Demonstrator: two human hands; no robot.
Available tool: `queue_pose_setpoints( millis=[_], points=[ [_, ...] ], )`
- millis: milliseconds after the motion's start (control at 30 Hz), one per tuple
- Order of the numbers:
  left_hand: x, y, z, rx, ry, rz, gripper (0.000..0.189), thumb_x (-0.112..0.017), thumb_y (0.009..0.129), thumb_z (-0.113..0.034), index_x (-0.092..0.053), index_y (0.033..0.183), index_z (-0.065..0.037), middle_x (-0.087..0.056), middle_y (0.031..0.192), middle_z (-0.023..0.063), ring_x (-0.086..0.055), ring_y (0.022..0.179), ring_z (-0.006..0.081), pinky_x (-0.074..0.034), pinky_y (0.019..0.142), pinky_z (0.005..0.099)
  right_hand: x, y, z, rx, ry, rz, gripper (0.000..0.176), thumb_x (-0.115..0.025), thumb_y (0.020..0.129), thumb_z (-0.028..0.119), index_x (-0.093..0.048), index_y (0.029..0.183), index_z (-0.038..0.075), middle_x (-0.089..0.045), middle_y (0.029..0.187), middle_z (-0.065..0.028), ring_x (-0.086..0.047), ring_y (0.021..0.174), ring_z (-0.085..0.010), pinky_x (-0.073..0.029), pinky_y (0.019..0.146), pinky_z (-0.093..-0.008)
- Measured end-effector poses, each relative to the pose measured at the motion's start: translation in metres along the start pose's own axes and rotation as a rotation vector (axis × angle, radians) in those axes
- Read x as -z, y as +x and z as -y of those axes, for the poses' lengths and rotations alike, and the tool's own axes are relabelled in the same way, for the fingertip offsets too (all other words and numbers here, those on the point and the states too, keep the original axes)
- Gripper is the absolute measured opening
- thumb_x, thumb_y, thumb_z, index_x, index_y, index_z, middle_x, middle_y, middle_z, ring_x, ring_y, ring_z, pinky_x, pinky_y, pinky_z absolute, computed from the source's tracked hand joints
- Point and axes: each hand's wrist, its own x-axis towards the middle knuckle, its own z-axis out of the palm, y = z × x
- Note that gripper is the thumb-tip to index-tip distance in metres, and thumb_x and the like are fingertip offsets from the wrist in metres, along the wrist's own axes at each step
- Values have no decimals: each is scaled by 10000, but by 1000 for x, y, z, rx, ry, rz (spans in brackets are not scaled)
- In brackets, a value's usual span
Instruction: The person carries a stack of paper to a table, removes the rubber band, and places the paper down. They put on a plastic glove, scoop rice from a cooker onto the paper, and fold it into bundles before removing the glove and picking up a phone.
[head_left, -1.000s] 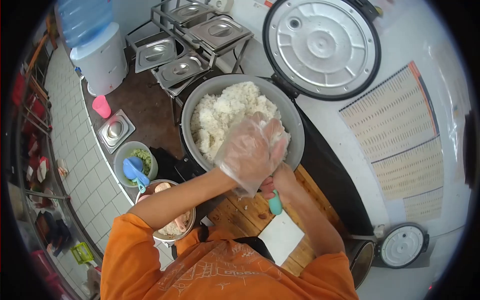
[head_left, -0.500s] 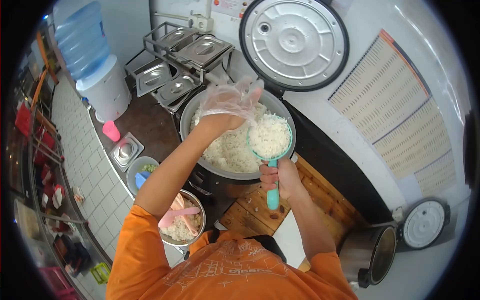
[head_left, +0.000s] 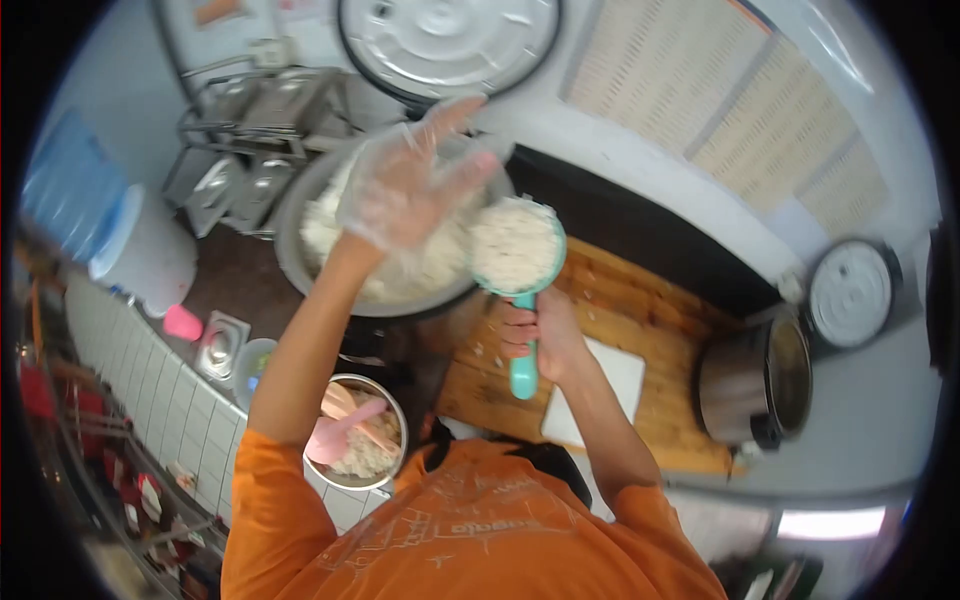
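Observation:
My right hand is wrapped round the turquoise handle of a scoop, whose round bowl is heaped with white rice. The scoop is at the right rim of a large grey pot of cooked rice. Over that pot, my left hand wears a loose clear plastic glove; its fingers are spread and hold nothing. Motion blurs the glove a little.
A wooden table with a white board lies to the right. A steel bowl of rice with pink utensils stands near my body. A second cooker, lidded steel pans and a water dispenser are around.
The view has shifted and turned rightward, showing more of the wooden table. My left hand has lifted away from beside the scoop, fingers spreading. The filled scoop remains in my right hand.

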Motion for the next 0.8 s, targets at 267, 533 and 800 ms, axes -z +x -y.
queue_pose_setpoints(
  millis=[267, 533, 800],
  points=[
    [-217, -105, -75, -67, -13, 254, 712, -591, 896, -487, -380, 1476, -131, -440, 1459, 161, -427, 1351, 309, -364, 1075, 401, 129, -92, -66, -16, -10, -392, 431, -312, 1038, 446, -399, 743, 145, -300, 555, 63, -285, 425, -70, -268, 392, -263],
    [-434, -194, -10, 127, 55, 540, 1000, -597, 805, -681, -203, 1561, -158, -218, 1613, 90, -209, 1486, 272, -191, 1194, 436, 360, -122, -106, 571, -578, -1003, 394, -419, 1034, 425, -605, 1127, 91, -498, 615, -18, -466, 485, -105, -395, 451, -318],
    [-459, -205, -23, 120, 590, 1019, 1249, -680, 657, -759, -69, 1583, -186, -85, 1650, 41, -46, 1519, 203, 6, 1203, 504, 412, -105, -109, 374, -1684, -940, 554, -686, 888, 402, -558, 1383, 189, -723, 882, -137, -686, 644, -255, -530, 577, -347]
  ],
)
